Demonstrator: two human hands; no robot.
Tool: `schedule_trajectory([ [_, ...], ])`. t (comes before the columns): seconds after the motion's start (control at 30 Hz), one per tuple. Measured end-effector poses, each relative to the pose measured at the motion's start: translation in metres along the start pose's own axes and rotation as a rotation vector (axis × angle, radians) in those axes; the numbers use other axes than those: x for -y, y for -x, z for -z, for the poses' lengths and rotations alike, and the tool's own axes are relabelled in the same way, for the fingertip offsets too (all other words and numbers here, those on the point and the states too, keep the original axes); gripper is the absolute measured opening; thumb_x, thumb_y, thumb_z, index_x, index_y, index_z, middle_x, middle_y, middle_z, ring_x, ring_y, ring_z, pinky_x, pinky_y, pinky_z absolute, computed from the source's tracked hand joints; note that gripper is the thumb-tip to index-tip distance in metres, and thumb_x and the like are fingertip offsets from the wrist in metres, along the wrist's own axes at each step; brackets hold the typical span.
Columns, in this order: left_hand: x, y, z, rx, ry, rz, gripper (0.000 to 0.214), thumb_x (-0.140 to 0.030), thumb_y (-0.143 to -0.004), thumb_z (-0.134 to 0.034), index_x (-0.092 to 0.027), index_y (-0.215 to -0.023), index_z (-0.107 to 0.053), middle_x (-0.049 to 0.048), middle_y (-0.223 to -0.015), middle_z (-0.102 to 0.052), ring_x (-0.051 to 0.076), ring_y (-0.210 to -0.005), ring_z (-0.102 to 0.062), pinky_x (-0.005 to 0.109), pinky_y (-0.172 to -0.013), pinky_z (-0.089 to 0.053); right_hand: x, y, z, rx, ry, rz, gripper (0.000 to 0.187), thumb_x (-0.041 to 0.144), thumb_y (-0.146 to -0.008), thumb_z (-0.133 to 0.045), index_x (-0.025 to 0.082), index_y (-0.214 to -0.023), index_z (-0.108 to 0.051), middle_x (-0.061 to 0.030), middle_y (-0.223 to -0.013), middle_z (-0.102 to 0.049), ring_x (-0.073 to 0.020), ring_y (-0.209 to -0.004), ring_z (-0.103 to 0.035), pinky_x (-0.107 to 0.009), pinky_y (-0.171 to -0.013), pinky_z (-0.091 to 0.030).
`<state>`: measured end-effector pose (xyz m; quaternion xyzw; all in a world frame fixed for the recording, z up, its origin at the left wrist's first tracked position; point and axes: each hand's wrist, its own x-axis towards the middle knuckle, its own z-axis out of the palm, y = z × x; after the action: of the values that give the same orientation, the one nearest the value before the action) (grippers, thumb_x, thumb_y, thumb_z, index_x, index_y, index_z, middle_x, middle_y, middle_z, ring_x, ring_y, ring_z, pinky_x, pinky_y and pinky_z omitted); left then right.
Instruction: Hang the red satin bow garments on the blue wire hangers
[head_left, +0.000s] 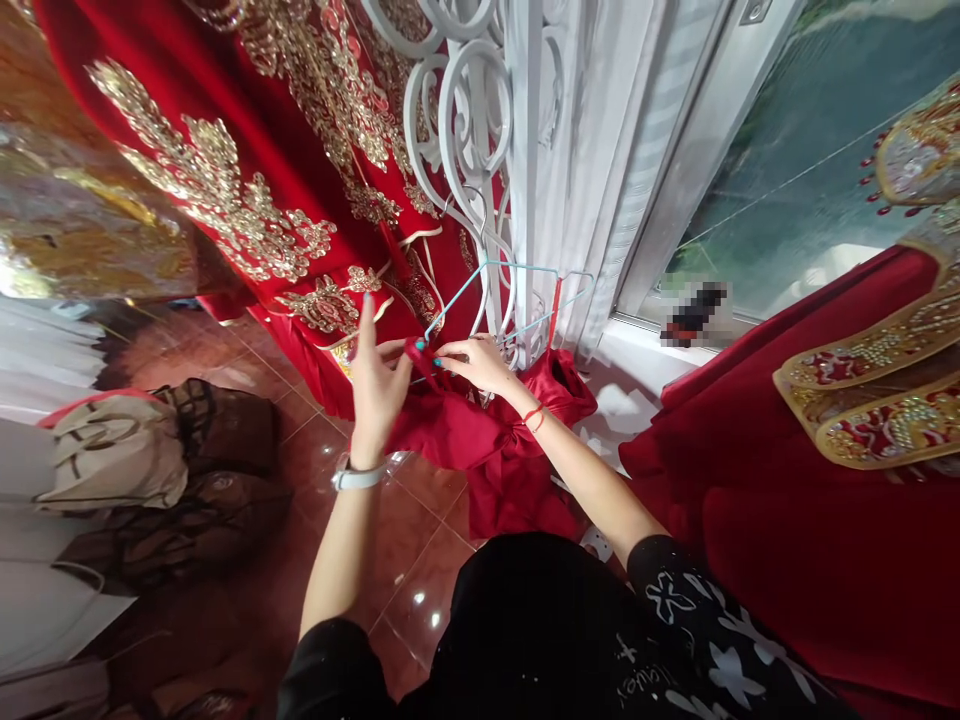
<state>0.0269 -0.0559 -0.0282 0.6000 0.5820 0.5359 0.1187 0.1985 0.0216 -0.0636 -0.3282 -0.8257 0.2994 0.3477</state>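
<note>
My left hand (377,380) and my right hand (476,362) meet over a plain red satin garment (480,430) that hangs from a light blue wire hanger (491,290). Both hands pinch a red strap of that garment close to the hanger's left arm. The left index finger points up while the thumb and other fingers press the fabric. A white watch sits on my left wrist and a red thread on my right wrist. The hanger hooks on a white scrolled metal rack (472,130).
A red dress with gold embroidery (247,190) hangs behind on the left. Another red embroidered garment (840,430) fills the right side. White garments and a beige bag (112,450) lie at left on the reddish tiled floor (405,560). A glass door (795,150) stands at right.
</note>
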Motion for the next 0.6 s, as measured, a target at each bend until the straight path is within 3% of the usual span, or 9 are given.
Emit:
schedule_trajectory([
  [0.13,-0.004,0.003,-0.014,0.115,-0.228,-0.036,0.079,-0.020,-0.085,-0.071,-0.022,-0.159,-0.043,0.0071,-0.102,-0.076,0.022,-0.087,-0.075,0.036,-0.085,-0.060,0.007,0.014,0.001,-0.074,-0.090,0.035,0.016,0.030,-0.098,-0.065,0.030,-0.092,-0.080,0.0037,-0.100,-0.083,-0.0229,-0.097,-0.077,-0.048,-0.114,-0.046],
  [0.23,0.018,0.022,-0.007,0.076,-0.202,0.010,0.079,-0.028,-0.080,-0.078,-0.024,-0.153,-0.049,0.0062,-0.106,-0.073,0.020,-0.084,-0.073,0.033,-0.079,-0.061,-0.008,0.044,0.018,-0.310,-0.221,0.000,0.018,0.026,-0.095,-0.059,0.028,-0.099,-0.076,-0.0013,-0.112,-0.081,-0.0190,-0.107,-0.074,-0.035,-0.106,-0.054],
  [0.27,0.027,0.028,-0.002,0.068,-0.157,0.028,0.080,-0.031,-0.080,-0.078,-0.024,-0.153,-0.047,0.0063,-0.108,-0.071,0.019,-0.084,-0.072,0.033,-0.077,-0.062,-0.020,0.056,0.027,-0.448,-0.207,-0.091,0.019,0.024,-0.093,-0.057,0.027,-0.100,-0.074,-0.0035,-0.115,-0.080,-0.0181,-0.110,-0.073,-0.032,-0.104,-0.055],
  [0.33,0.043,0.036,0.007,0.076,-0.096,0.032,0.080,-0.036,-0.081,-0.076,-0.023,-0.154,-0.045,0.0084,-0.115,-0.069,0.021,-0.092,-0.072,0.035,-0.079,-0.063,-0.052,0.081,0.049,-0.632,-0.140,-0.270,0.025,0.019,-0.089,-0.051,0.021,-0.107,-0.069,-0.0136,-0.123,-0.076,-0.0214,-0.117,-0.068,-0.036,-0.107,-0.052],
  [0.4,0.048,0.035,0.014,0.071,-0.133,-0.043,0.077,-0.039,-0.082,-0.075,-0.021,-0.152,-0.048,0.0127,-0.127,-0.066,0.026,-0.111,-0.069,0.043,-0.095,-0.061,-0.089,0.103,0.068,-0.776,-0.033,-0.531,0.020,0.022,-0.086,-0.056,0.020,-0.104,-0.065,-0.0177,-0.122,-0.073,-0.0249,-0.116,-0.065,-0.041,-0.106,-0.051],
  [0.5,0.038,0.015,0.014,0.058,-0.264,-0.210,0.063,-0.043,-0.087,-0.071,-0.021,-0.145,-0.057,0.0152,-0.138,-0.064,0.032,-0.131,-0.059,0.051,-0.117,-0.046,-0.132,0.129,0.083,-0.667,0.012,-0.781,0.021,0.027,-0.071,-0.075,0.021,-0.087,-0.062,-0.0092,-0.093,-0.073,-0.0275,-0.096,-0.069,-0.043,-0.089,-0.055],
  [0.6,0.026,-0.011,0.004,0.124,-0.318,-0.247,0.044,-0.045,-0.097,-0.060,-0.022,-0.134,-0.065,0.0124,-0.129,-0.070,0.030,-0.121,-0.064,0.046,-0.112,-0.048,-0.147,0.144,0.085,-0.556,0.021,-0.890,0.024,0.022,-0.069,-0.078,0.024,-0.062,-0.055,-0.0062,-0.068,-0.064,-0.0266,-0.080,-0.069,-0.038,-0.077,-0.053],
])
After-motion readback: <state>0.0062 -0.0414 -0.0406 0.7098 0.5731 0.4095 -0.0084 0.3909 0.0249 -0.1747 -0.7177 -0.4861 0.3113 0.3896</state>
